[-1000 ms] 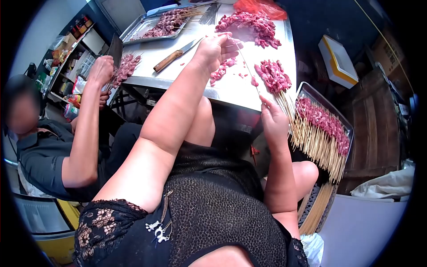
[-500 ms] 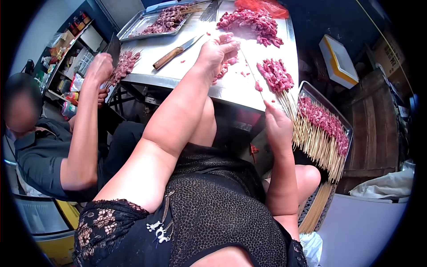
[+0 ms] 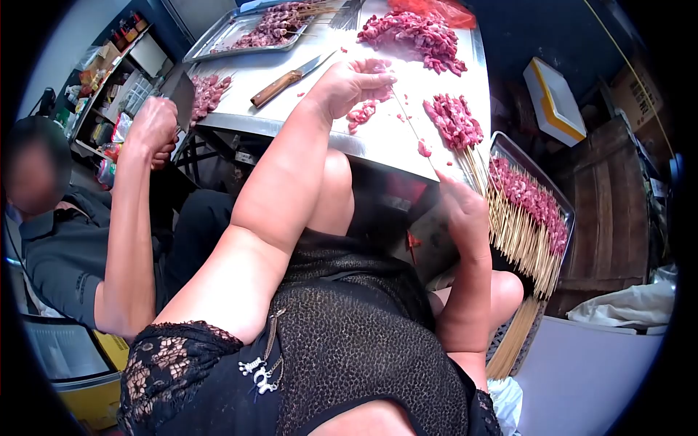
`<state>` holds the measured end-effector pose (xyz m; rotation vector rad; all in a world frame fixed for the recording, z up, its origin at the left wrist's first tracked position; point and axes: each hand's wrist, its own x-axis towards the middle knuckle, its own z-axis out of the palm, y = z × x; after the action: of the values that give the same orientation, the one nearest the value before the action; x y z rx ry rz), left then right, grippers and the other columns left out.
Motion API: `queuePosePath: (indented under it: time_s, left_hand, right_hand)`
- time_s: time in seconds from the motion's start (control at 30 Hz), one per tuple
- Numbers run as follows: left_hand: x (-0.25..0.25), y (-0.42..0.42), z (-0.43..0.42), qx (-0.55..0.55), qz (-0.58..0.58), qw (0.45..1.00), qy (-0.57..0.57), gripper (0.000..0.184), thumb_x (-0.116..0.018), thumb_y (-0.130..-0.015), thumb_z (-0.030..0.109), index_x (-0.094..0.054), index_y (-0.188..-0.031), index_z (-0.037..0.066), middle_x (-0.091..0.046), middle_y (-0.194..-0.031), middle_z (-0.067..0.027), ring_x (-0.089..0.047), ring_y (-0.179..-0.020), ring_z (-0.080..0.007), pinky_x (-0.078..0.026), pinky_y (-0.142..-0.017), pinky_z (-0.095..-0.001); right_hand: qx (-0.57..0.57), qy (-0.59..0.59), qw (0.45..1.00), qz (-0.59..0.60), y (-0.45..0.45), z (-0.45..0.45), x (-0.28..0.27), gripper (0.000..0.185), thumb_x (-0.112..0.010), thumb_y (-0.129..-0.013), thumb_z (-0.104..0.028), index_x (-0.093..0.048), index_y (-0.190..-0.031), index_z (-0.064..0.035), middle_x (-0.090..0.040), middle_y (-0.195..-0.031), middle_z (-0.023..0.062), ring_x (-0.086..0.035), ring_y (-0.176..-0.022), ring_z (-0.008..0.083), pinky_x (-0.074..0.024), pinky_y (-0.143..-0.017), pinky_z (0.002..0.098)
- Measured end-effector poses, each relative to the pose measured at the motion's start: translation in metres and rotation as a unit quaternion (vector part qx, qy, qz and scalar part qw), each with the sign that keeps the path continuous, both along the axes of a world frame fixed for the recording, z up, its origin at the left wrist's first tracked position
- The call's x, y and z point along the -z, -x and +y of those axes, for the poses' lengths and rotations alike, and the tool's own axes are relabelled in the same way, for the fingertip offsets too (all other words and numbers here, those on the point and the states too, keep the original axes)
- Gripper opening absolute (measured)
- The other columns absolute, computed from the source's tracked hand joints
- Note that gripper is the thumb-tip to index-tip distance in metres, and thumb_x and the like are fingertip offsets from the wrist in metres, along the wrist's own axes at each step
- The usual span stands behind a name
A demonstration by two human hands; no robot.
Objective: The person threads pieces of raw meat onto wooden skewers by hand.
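Note:
A thin skewer runs slantwise over the table's front edge, with one small piece of red meat on it. My left hand is closed with its fingertips pinched at the skewer's upper end; whether meat is between them is too small to tell. The lower end is gripped in my right hand, in front of the table edge. Between my hands, loose meat pieces and small scraps lie on the metal table. To the right is a bunch of loaded skewers, sticks pointing toward me.
A knife lies left of my left hand. Behind are a meat pile, a red bag and a tray of skewers. A full skewer tray stands right. At left, a co-worker's hands are near more skewers.
My right hand has moved slightly down and right, drawing the skewer's lower end along. My left hand stays near its place. The co-worker's hands have shifted left, away from the skewers at the table corner.

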<state>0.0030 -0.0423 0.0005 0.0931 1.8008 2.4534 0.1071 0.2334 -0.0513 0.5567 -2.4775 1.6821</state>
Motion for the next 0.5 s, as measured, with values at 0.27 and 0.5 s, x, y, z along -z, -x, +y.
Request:
queuePosePath:
  time_s: [0.27,0.5]
  left_hand:
    - [0.0,-0.003,-0.008,0.044,-0.006,0.997,0.059,0.034,-0.066,-0.079,0.003,-0.055,-0.111,-0.002,-0.06,-0.1,-0.0084,-0.064,-0.089,-0.0189,-0.053,-0.079,-0.0276]
    - [0.003,0.002,-0.007,0.046,-0.01,0.996,0.072,0.03,-0.064,-0.082,0.005,-0.055,-0.109,-0.003,-0.065,-0.097,-0.0124,-0.064,-0.091,-0.0187,-0.053,-0.078,-0.0253]
  right_hand:
    - [-0.006,0.016,1.0,-0.015,-0.001,0.0,0.0,0.022,-0.057,-0.086,-0.006,-0.064,-0.107,-0.0021,-0.066,-0.081,0.0073,-0.057,-0.075,0.0069,-0.0455,-0.071,0.0223]
    - [-0.001,0.057,0.998,0.0,0.0,-0.015,0.021,0.024,-0.057,-0.088,-0.008,-0.063,-0.109,-0.0015,-0.063,-0.078,0.0008,-0.053,-0.07,0.0048,-0.0436,-0.065,0.0197]
